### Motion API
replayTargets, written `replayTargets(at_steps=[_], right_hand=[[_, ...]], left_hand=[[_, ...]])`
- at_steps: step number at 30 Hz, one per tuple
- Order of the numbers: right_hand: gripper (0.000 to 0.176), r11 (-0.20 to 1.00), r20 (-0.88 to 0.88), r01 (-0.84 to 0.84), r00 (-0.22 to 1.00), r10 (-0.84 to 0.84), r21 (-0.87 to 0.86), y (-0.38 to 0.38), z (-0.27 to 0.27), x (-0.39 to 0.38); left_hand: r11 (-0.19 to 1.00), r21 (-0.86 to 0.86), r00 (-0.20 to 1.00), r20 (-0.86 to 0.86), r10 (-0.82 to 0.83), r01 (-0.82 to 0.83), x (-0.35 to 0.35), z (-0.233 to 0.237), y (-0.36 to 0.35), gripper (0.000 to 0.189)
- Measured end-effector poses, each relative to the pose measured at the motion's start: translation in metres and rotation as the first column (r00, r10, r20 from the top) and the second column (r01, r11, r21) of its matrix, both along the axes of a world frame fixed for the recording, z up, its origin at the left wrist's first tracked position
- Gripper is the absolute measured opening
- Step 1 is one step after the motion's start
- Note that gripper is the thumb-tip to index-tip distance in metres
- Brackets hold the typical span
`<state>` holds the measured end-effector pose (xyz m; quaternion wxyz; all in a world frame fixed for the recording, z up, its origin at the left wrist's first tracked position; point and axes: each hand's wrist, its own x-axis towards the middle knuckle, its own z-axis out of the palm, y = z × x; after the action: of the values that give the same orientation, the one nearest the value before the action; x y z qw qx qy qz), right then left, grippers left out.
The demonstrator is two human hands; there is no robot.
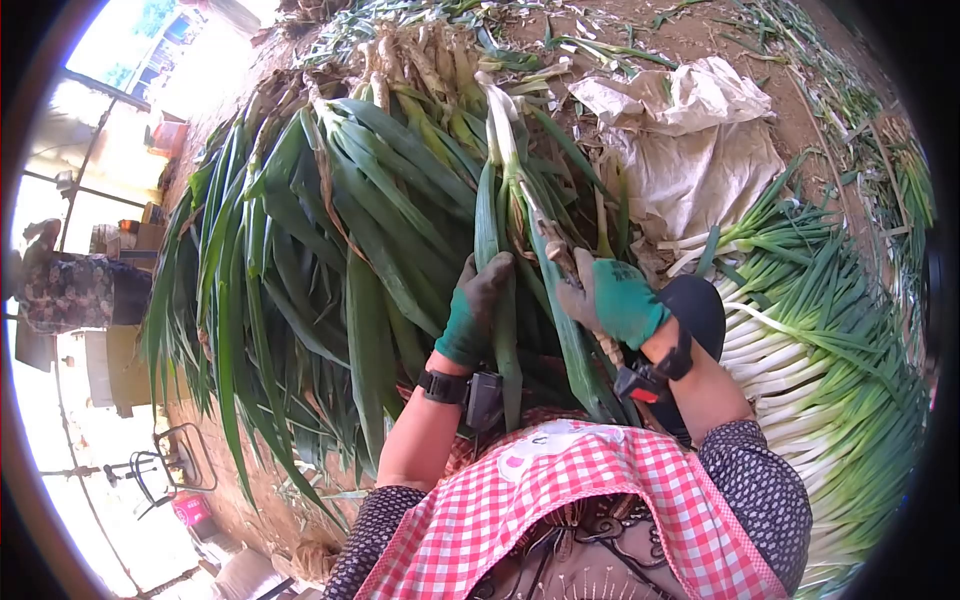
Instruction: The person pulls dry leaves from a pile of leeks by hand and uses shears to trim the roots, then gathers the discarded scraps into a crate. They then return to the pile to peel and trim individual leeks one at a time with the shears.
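Observation:
A large green onion (508, 150) lies in front of me, its white stem pointing away and its long leaves spread toward my lap. My left hand (480, 305), in a green glove with dirty dark fingers, is closed around one of its leaves. My right hand (612, 295), in a matching glove, is closed at its right-hand leaves, pinching a withered brown strip (608, 345) that hangs below the fingers. Under and left of my hands spreads a big heap of untrimmed green onions (330, 220), roots at the far end.
Cleaned green onions (790, 390) with white stems lie in a long row on my right. A pale crumpled sack (690, 150) rests on the earth floor beyond. Leaf scraps litter the ground. Another person in patterned clothing (70, 290) is at far left, near a metal frame (185, 460).

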<state>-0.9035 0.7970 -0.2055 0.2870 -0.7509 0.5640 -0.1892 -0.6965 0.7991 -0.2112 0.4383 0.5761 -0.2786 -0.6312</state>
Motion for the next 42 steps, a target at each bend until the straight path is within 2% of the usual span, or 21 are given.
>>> replayTargets(at_steps=[3, 4, 7, 10, 13, 16, 19, 23, 24, 27, 29, 31, 34, 35, 37, 39, 40, 41, 42], right_hand=[[0.033, 0.992, -0.016, -0.035, 0.999, 0.033, -0.123, 0.005, 0.003, 0.001], [0.034, 0.999, -0.063, -0.022, 0.998, 0.019, -0.041, -0.002, 0.004, 0.002], [0.035, 0.998, -0.094, -0.036, 0.995, 0.04, 0.043, -0.005, 0.01, 0.002], [0.034, 0.994, -0.124, -0.054, 0.99, 0.066, 0.095, 0.0, 0.007, -0.003], [0.037, 0.996, -0.132, -0.019, 0.991, 0.03, 0.082, -0.007, -0.003, -0.005], [0.039, 0.999, -0.111, 0.036, 0.993, -0.033, 0.025, -0.028, -0.019, 0.0], [0.041, 0.995, -0.145, 0.083, 0.987, -0.075, 0.049, -0.058, -0.019, 0.01], [0.041, 0.999, -0.116, -0.02, 0.993, 0.024, 0.035, -0.076, -0.007, 0.02], [0.039, 0.982, -0.123, -0.011, 0.992, 0.035, 0.188, -0.074, 0.007, 0.018], [0.04, 0.992, -0.129, 0.026, 0.992, -0.011, 0.123, -0.038, 0.004, 0.008], [0.04, 0.994, -0.122, -0.019, 0.992, 0.033, 0.11, -0.004, -0.012, -0.005], [0.037, 0.996, -0.15, 0.006, 0.989, 0.007, 0.089, 0.001, -0.013, -0.01], [0.035, 0.989, -0.146, 0.059, 0.988, -0.039, 0.136, -0.007, -0.012, -0.017], [0.037, 0.986, -0.143, 0.111, 0.985, -0.093, 0.121, -0.005, -0.009, -0.02], [0.043, 0.977, -0.13, 0.197, 0.974, -0.184, 0.087, 0.007, 0.005, -0.024], [0.044, 0.961, -0.096, 0.27, 0.96, -0.263, 0.067, 0.015, 0.019, -0.032], [0.045, 0.949, -0.079, 0.311, 0.949, -0.306, 0.058, 0.014, 0.022, -0.038], [0.046, 0.954, -0.091, 0.294, 0.953, -0.288, 0.06, 0.006, 0.019, -0.043], [0.046, 0.958, -0.101, 0.28, 0.957, -0.273, 0.065, -0.007, 0.012, -0.047]], left_hand=[[1.0, 0.02, 1.0, -0.005, 0.006, -0.005, -0.005, 0.003, 0.008, 0.044], [1.0, 0.02, 1.0, -0.001, 0.005, -0.005, -0.007, 0.004, 0.008, 0.044], [0.994, -0.08, 0.997, 0.005, 0.08, -0.079, -0.011, -0.026, 0.002, 0.042], [0.996, -0.06, 0.998, -0.002, 0.067, -0.067, -0.009, -0.034, 0.003, 0.039], [0.994, -0.08, 0.995, -0.078, 0.067, -0.074, -0.015, -0.04, 0.003, 0.037], [0.994, -0.082, 0.996, -0.055, 0.064, -0.069, -0.019, -0.042, 0.003, 0.034], [0.99, -0.095, 0.992, -0.077, 0.099, -0.107, -0.021, -0.047, 0.007, 0.033], [0.988, -0.096, 0.989, -0.092, 0.114, -0.123, -0.021, -0.047, 0.015, 0.031], [0.986, -0.104, 0.987, -0.111, 0.116, -0.128, -0.02, -0.049, 0.015, 0.031], [0.983, -0.106, 0.979, -0.158, 0.13, -0.148, -0.02, -0.051, 0.013, 0.03], [0.983, -0.086, 0.972, -0.184, 0.147, -0.165, -0.027, -0.051, 0.013, 0.028], [0.981, -0.07, 0.968, -0.189, 0.167, -0.183, -0.035, -0.044, 0.013, 0.025], [0.968, -0.242, 0.971, -0.238, 0.006, -0.066, -0.052, -0.037, 0.012, 0.024], [0.928, -0.373, 0.956, -0.273, -0.105, -0.005, -0.057, -0.042, 0.009, 0.024], [0.91, -0.414, 0.971, -0.21, -0.116, 0.019, -0.082, -0.024, 0.008, 0.026], [0.882, -0.47, 0.94, -0.291, -0.18, 0.024, -0.095, -0.009, 0.003, 0.028], [0.818, -0.569, 0.966, -0.154, -0.206, 0.084, -0.099, 0.001, -0.003, 0.029], [0.799, -0.508, 0.947, 0.152, -0.283, 0.321, -0.093, 0.012, -0.011, 0.033], [0.765, -0.371, 0.826, 0.437, -0.357, 0.527, -0.08, 0.027, -0.024, 0.037]])
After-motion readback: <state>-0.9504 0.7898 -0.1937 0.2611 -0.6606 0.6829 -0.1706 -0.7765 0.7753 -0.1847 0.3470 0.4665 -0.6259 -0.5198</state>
